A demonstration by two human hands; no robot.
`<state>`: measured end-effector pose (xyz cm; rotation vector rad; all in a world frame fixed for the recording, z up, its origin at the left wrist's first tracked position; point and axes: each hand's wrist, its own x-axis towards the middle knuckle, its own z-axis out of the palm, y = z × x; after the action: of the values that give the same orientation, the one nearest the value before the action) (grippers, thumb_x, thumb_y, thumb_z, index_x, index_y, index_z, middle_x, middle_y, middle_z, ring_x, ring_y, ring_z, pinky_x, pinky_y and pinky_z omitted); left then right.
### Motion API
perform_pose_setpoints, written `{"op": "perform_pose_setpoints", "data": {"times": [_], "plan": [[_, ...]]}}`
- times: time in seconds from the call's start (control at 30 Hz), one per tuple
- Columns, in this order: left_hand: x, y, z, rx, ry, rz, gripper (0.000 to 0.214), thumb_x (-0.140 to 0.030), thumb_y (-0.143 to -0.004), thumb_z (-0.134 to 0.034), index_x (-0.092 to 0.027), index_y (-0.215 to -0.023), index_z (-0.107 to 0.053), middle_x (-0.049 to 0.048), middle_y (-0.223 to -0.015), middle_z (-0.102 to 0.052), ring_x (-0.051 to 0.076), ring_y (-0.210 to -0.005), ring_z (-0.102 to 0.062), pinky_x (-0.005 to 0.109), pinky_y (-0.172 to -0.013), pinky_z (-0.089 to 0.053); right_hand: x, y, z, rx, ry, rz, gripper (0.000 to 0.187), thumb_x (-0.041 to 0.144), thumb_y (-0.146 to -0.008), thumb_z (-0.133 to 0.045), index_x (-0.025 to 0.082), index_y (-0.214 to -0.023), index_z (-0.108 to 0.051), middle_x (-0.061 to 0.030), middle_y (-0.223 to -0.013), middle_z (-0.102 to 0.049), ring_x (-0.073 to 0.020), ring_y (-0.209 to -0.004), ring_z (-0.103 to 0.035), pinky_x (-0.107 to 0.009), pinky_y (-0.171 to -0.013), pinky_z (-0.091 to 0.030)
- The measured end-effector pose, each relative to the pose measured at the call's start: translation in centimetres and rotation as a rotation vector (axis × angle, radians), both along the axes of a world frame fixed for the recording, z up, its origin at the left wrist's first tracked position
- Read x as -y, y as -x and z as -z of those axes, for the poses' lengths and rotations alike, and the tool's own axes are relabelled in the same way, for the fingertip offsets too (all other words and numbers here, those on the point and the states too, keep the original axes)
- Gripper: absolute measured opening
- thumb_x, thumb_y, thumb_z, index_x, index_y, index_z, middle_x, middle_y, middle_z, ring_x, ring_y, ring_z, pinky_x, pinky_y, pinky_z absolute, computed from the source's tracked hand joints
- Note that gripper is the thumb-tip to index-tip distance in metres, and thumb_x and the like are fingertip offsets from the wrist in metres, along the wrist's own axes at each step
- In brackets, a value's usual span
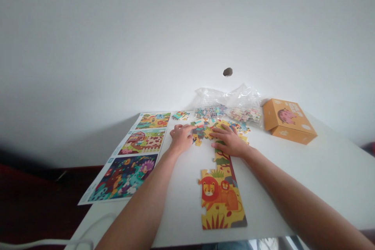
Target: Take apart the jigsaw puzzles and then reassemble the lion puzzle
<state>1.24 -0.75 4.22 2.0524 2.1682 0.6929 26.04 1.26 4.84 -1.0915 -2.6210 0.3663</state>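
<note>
A pile of loose jigsaw pieces (197, 133) lies in the middle of the white table. My left hand (182, 137) rests at its left edge, index finger stretched out to the pieces, the other fingers partly bent. Over the right part of the pile my right hand (230, 140) lies flat with its fingers apart, covering some pieces. Below it runs a joined section of jigsaw puzzle (221, 199), showing two lions on a yellow ground; its upper end reaches under my right hand.
To the left lies a reference sheet (133, 152) with three pictures. A few stacked pieces (181, 115) sit near the back edge. Clear plastic bags of pieces (212, 111) stand against the wall. An orange box (288, 121) is at the back right, and a white cable (47, 243) at lower left.
</note>
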Motion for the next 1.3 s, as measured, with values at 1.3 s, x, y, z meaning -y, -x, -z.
{"op": "perform_pose_setpoints", "data": {"times": [1.3], "plan": [[-0.8,2.6,-0.5,0.648,-0.663,-0.299,0.035,-0.017,-0.078,-0.064,-0.018,-0.112,-0.057,0.0059,-0.093,-0.071,0.018,-0.082,-0.067,0.033,-0.082,-0.053,-0.5,0.0,0.3,-0.093,-0.146,0.135,0.034,0.043,-0.09,-0.058,0.031,-0.12,-0.068,-0.0075,-0.136,-0.058,-0.0345,-0.128,-0.044,-0.062,-0.107,-0.024]]}}
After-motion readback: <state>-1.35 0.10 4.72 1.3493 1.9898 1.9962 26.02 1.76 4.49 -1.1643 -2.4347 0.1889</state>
